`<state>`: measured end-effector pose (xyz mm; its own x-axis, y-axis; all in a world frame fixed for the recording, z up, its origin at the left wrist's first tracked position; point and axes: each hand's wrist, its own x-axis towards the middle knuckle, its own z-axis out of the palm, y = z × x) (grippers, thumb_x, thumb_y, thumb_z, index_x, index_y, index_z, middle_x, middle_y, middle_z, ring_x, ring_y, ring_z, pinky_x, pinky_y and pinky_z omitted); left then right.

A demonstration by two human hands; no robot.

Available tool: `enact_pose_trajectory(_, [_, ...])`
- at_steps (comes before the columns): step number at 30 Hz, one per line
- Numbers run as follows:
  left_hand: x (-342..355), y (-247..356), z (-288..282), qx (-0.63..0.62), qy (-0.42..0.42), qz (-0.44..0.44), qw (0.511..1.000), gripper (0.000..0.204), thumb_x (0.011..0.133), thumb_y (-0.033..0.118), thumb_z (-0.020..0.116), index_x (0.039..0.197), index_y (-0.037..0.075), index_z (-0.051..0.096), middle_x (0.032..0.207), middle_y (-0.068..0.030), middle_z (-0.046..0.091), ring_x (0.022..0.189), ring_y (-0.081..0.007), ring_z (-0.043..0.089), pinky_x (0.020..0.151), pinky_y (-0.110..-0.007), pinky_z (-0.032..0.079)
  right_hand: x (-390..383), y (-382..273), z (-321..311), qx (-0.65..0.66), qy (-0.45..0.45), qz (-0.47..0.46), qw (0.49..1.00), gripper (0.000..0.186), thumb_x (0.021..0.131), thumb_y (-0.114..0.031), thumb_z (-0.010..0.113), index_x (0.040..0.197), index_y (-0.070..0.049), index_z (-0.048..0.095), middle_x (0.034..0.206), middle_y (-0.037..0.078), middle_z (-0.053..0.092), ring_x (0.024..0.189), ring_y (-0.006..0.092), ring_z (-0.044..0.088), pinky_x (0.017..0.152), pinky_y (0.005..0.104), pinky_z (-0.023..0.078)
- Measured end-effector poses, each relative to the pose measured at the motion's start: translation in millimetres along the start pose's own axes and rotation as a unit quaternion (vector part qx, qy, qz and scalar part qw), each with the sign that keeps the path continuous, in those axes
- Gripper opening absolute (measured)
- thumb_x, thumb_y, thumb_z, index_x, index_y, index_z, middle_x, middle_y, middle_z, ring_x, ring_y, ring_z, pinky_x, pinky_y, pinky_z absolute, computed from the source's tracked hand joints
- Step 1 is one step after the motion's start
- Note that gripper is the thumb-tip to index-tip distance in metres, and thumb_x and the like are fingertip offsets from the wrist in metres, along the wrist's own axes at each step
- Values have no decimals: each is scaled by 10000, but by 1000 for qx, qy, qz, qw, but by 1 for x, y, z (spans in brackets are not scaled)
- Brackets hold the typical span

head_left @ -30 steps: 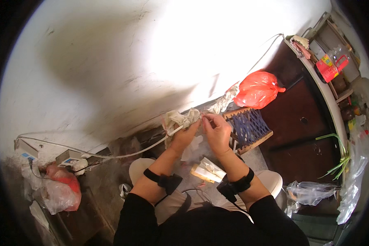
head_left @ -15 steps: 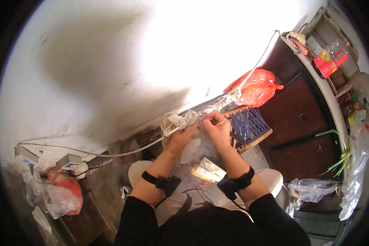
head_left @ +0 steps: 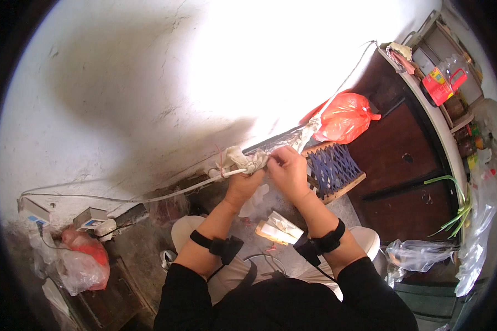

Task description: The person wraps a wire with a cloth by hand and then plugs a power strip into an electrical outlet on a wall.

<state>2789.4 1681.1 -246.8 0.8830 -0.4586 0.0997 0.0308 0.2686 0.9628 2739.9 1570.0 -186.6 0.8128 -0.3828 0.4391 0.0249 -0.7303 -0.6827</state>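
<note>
My left hand (head_left: pixel 243 185) grips a pale, crumpled wrapping (head_left: pixel 244 160) bunched around a white cable (head_left: pixel 165 193) that runs along the foot of the wall. My right hand (head_left: pixel 286 168) pinches the same wrapping from the right, where a dark strip in clear plastic (head_left: pixel 279 142) leads up toward the wall. Both wrists wear black bands. A small yellow and white packet (head_left: pixel 276 228) lies on my lap below the hands.
A red plastic bag (head_left: pixel 345 117) hangs by a dark wooden cabinet (head_left: pixel 403 160). A blue woven stool (head_left: pixel 334 168) stands to the right of my hands. Power adapters (head_left: pixel 91 219) and another red bag (head_left: pixel 83 262) lie at the lower left. Green stalks (head_left: pixel 453 212) and clear bags are at the right.
Both hands have stayed on the wrapping, shifting slightly to the left and down in the picture. The dark strip in clear plastic now stretches out more plainly toward the red bag.
</note>
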Motion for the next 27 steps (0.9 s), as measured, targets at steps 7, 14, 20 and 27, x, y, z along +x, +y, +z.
enact_pose_trajectory(7, [3, 5, -3, -89, -31, -111, 989, 145, 777, 95, 557, 918, 66, 554, 783, 15, 557, 645, -67, 515, 508, -192, 393, 25, -2, -15, 89, -5, 97, 991, 112, 752, -97, 597, 809, 0, 597, 637, 71, 577, 534, 98, 528, 490, 250, 424])
enact_pose_trajectory(14, [4, 11, -3, -139, 11, -137, 981, 129, 788, 116, 558, 914, 89, 571, 788, 28, 565, 652, -54, 511, 502, -189, 394, -19, 4, -9, 30, 45, -47, 997, 96, 707, -16, 622, 799, -14, 592, 715, 84, 554, 558, 154, 539, 507, 248, 431])
enact_pose_trajectory(20, [2, 8, -6, -130, 16, -154, 979, 112, 784, 126, 576, 893, 100, 581, 771, 37, 556, 623, -52, 496, 497, -196, 403, -15, 3, 0, -19, 36, -24, 999, 85, 713, -45, 625, 783, -13, 587, 742, 107, 560, 572, 203, 564, 509, 268, 445])
enact_pose_trajectory(27, [-1, 8, -6, -5, -4, -91, 996, 109, 767, 112, 600, 853, 51, 574, 723, 15, 552, 587, -71, 503, 488, -211, 402, -13, 0, -2, -41, 34, -43, 998, 91, 705, -49, 620, 781, -14, 584, 738, 113, 559, 589, 234, 575, 524, 293, 459])
